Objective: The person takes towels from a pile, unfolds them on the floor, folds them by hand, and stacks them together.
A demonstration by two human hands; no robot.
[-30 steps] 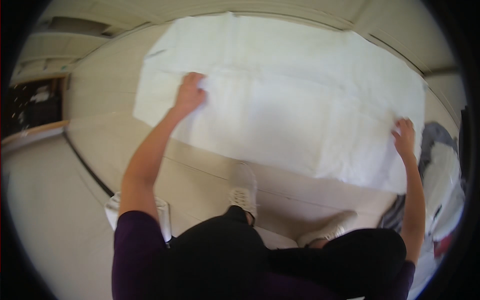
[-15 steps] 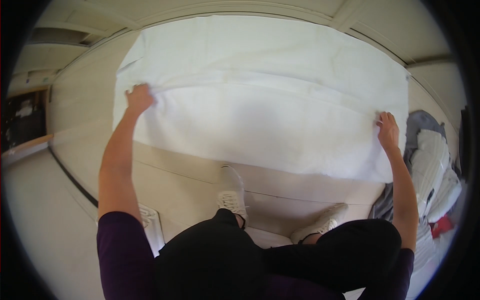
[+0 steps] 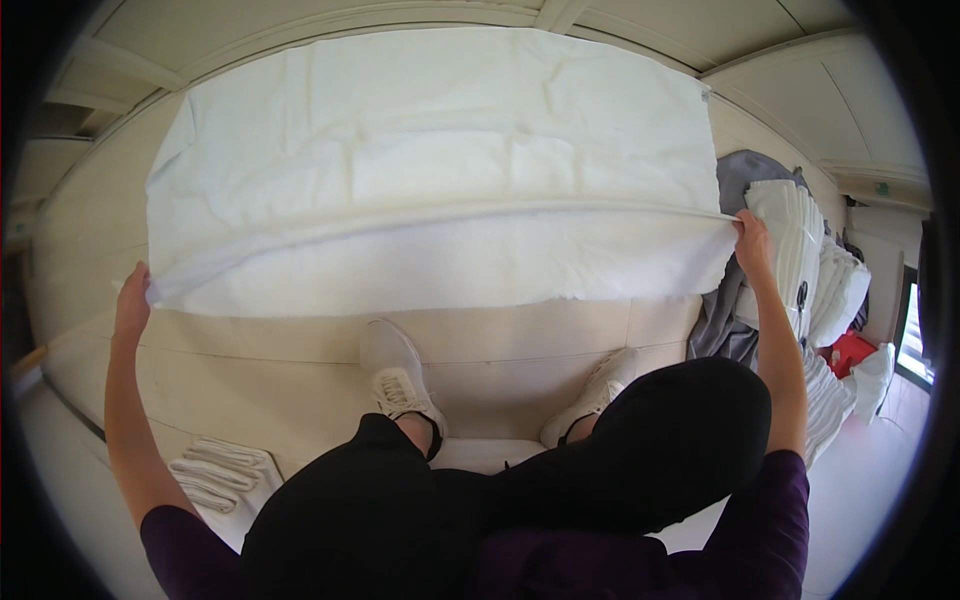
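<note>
A wide white cloth (image 3: 420, 165) lies spread over the beige surface in front of me, with creases across its far half. Its near part is lifted into a long fold that runs from side to side. My left hand (image 3: 133, 300) is closed on the left end of this fold. At the right end, my right hand (image 3: 753, 243) pinches the fold's corner, level with the grey fabric. The fold is stretched between both hands, its near edge just beyond my shoes.
My light shoes (image 3: 395, 368) stand on the beige surface (image 3: 290, 345). Folded white cloths (image 3: 222, 470) lie at the lower left. On the right are grey fabric (image 3: 738, 185), stacked white cloths (image 3: 785, 235) and a red item (image 3: 850, 352). Pale panels (image 3: 640, 25) border the far side.
Both hands have moved, the left outward and nearer to me, the right slightly farther away. The cloth's fold is now raised and pulled taut toward me. My view has shifted rightward.
</note>
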